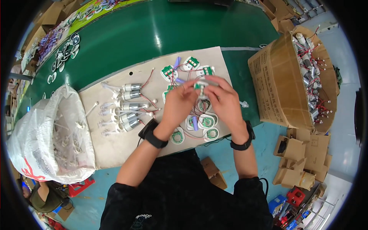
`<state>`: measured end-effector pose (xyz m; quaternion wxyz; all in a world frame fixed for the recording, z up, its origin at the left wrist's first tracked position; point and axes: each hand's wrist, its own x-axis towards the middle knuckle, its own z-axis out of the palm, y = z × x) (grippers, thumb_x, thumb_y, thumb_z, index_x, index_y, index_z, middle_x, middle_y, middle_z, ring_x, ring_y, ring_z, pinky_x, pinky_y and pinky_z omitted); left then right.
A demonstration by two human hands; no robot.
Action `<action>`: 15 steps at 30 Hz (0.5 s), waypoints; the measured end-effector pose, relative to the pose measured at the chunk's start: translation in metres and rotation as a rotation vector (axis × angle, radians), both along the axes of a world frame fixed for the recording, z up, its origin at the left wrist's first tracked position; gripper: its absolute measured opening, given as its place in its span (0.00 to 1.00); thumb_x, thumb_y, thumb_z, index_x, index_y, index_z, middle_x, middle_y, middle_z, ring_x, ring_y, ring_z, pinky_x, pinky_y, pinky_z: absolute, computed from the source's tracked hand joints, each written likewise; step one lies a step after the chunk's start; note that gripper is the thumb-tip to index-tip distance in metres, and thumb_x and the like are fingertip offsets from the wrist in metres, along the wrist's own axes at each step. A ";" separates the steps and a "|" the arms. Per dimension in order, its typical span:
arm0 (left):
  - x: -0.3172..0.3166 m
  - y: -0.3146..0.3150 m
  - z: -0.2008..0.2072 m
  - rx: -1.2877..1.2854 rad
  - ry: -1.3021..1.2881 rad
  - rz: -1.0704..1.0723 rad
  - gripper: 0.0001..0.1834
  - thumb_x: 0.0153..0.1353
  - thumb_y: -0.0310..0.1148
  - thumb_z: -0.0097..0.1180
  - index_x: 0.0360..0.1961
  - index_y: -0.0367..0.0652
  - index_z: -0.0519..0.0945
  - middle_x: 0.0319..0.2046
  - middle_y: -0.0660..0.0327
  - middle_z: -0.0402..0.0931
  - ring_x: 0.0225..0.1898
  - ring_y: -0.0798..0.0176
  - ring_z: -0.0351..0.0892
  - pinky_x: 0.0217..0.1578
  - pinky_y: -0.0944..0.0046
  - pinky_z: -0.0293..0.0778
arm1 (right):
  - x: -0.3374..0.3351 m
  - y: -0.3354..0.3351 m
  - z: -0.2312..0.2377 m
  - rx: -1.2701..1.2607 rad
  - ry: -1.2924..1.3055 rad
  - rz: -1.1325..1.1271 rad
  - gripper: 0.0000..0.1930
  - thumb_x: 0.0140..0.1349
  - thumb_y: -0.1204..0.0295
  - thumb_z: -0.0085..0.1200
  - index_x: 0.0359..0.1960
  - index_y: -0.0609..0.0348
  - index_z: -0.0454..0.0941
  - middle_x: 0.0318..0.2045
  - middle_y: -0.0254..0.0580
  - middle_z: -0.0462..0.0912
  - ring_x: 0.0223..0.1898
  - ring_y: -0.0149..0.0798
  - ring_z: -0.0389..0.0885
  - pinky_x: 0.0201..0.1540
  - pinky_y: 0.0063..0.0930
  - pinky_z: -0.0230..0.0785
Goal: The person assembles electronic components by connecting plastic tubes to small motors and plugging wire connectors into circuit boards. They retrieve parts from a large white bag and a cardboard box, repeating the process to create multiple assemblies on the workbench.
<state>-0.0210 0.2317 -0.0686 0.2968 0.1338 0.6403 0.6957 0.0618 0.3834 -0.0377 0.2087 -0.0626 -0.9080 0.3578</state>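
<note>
My left hand (pixel 179 102) and my right hand (pixel 223 100) meet over the beige work mat (pixel 115 147), both pinching one small white part with a green circuit board (pixel 200 86). Below and around the hands lie several more white housings with green boards and red wires (pixel 207 122). Other such boards (pixel 191 62) sit further back on the mat. Left of my hands, a row of small silver motors with white shafts and red leads (pixel 131 105) lies on the mat. A black band sits on each wrist.
A clear plastic bag of white plastic parts (pixel 57 134) stands at the left. A tilted cardboard box full of wired motors (pixel 310 73) is at the right. Small folded cartons (pixel 299 153) lie on the floor below it. A green conveyor belt (pixel 161 27) runs behind the mat.
</note>
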 end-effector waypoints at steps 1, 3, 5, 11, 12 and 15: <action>0.003 -0.007 0.003 -0.125 0.155 -0.030 0.18 0.67 0.27 0.60 0.57 0.36 0.81 0.36 0.56 0.87 0.36 0.72 0.84 0.38 0.68 0.81 | 0.003 0.002 0.002 0.001 0.010 0.010 0.05 0.60 0.81 0.61 0.38 0.66 0.84 0.54 0.41 0.83 0.37 0.37 0.85 0.39 0.27 0.77; 0.011 -0.016 -0.007 -0.082 0.171 -0.021 0.17 0.65 0.28 0.61 0.55 0.36 0.82 0.36 0.53 0.88 0.35 0.69 0.86 0.38 0.65 0.81 | 0.016 0.005 0.006 -0.046 -0.128 0.078 0.06 0.59 0.80 0.62 0.38 0.65 0.84 0.55 0.40 0.81 0.34 0.37 0.83 0.38 0.28 0.77; 0.014 -0.022 0.000 -0.139 0.255 -0.079 0.17 0.64 0.27 0.61 0.54 0.37 0.83 0.38 0.49 0.87 0.35 0.63 0.88 0.38 0.64 0.81 | 0.023 0.009 0.001 -0.039 -0.161 0.088 0.06 0.59 0.79 0.63 0.38 0.64 0.84 0.55 0.39 0.80 0.33 0.36 0.82 0.38 0.29 0.76; 0.007 -0.088 0.030 -0.276 1.055 0.110 0.13 0.61 0.23 0.62 0.48 0.40 0.84 0.39 0.52 0.85 0.37 0.55 0.87 0.34 0.57 0.82 | 0.030 0.010 -0.006 0.270 -0.126 0.204 0.07 0.57 0.77 0.65 0.37 0.58 0.86 0.51 0.36 0.84 0.49 0.44 0.80 0.54 0.37 0.74; 0.007 -0.107 0.035 -0.358 0.925 0.158 0.13 0.61 0.22 0.62 0.48 0.40 0.84 0.40 0.53 0.85 0.36 0.57 0.87 0.34 0.59 0.81 | 0.034 0.009 -0.007 0.197 -0.166 0.178 0.06 0.57 0.76 0.65 0.37 0.55 0.86 0.51 0.34 0.85 0.56 0.47 0.77 0.63 0.42 0.68; -0.008 -0.175 0.051 -0.598 0.858 0.364 0.13 0.62 0.22 0.62 0.48 0.40 0.84 0.40 0.55 0.86 0.33 0.61 0.84 0.32 0.64 0.78 | 0.034 0.012 0.000 0.314 -0.102 0.193 0.07 0.57 0.76 0.64 0.38 0.55 0.86 0.52 0.35 0.84 0.58 0.47 0.77 0.67 0.47 0.65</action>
